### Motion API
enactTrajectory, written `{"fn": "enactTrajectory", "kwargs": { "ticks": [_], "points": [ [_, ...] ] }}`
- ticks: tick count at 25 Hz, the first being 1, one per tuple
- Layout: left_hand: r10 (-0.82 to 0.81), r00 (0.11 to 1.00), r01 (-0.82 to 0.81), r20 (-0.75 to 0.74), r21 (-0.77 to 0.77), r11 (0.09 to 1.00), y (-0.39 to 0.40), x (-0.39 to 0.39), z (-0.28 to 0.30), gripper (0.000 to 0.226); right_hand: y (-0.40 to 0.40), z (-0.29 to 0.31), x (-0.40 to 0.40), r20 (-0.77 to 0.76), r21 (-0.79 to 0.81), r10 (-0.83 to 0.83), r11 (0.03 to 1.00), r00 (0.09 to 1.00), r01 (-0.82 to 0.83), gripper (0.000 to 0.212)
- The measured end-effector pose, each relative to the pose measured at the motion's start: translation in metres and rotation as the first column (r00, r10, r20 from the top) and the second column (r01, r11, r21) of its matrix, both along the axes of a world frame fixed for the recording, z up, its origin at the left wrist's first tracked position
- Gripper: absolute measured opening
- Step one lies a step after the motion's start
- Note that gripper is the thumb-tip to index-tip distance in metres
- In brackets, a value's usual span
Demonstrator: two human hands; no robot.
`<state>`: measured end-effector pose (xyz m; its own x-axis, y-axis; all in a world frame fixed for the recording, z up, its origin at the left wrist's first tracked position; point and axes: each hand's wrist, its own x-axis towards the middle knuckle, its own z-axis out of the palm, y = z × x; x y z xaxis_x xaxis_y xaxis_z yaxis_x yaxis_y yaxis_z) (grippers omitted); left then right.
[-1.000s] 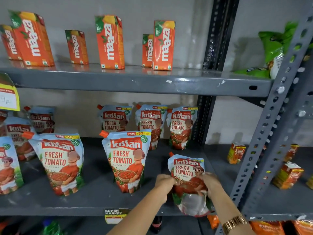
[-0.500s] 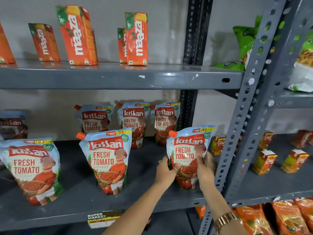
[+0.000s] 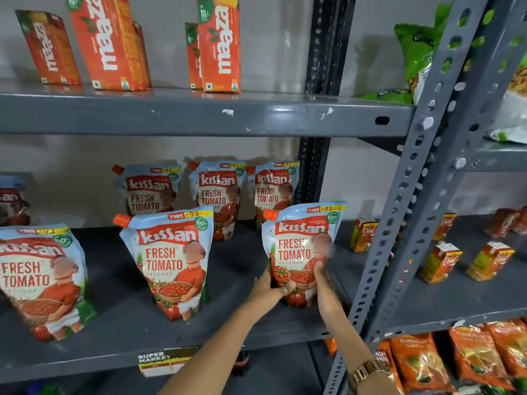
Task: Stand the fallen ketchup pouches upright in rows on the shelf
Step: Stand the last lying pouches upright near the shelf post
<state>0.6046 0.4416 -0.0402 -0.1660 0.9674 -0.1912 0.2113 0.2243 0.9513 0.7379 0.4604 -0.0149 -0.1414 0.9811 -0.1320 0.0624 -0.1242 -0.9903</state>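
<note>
Front row, far left: ketchup pouch point(image 3: 40, 277), upright, label outward, partly cut off by the frame. Next: second pouch point(image 3: 171, 260), upright, spaced apart as a row position. Behind: three pouches point(image 3: 216, 192) standing along the wall. Left hand point(image 3: 269, 286) and right hand point(image 3: 323, 283): fingers clamped on the lower sides of the held pouch point(image 3: 299, 243), apparently steadying its base on the shelf point(image 3: 119, 317) beside the upright post point(image 3: 422, 178).

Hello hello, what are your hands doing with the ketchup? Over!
Left hand and right hand grip the ketchup pouch low. Pouch upright on shelf, front row. Nothing in the way.
</note>
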Motion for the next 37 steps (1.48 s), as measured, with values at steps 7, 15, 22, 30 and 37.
{"fn": "enactTrajectory", "kwargs": {
  "ticks": [7,15,22,30,37],
  "points": [
    [0.047,0.999,-0.047,0.027,0.006,0.999,-0.011,-0.014,-0.001,0.086,-0.002,-0.005,-0.009,0.269,0.061,0.098,0.991,0.958,-0.118,0.106],
    [0.214,0.977,-0.205,-0.018,0.204,0.957,-0.043,-0.021,0.01,0.054,-0.031,-0.007,-0.017,0.126,0.366,-0.259,0.909,0.958,0.198,0.042],
    [0.689,0.72,-0.53,-0.081,0.577,0.621,-0.092,-0.058,0.041,0.01,-0.05,0.0,-0.064,0.085,0.679,-0.325,0.711,0.942,0.183,0.015],
    [0.87,0.491,-0.775,0.043,0.478,0.414,-0.125,-0.112,0.032,0.052,-0.066,-0.014,-0.13,0.392,0.462,0.262,0.773,0.882,-0.435,0.039],
    [0.587,0.787,-0.613,0.192,0.131,0.779,-0.123,-0.139,0.023,0.044,-0.068,-0.018,-0.154,0.313,0.307,0.442,0.791,0.84,-0.53,0.041]
  ]
}}
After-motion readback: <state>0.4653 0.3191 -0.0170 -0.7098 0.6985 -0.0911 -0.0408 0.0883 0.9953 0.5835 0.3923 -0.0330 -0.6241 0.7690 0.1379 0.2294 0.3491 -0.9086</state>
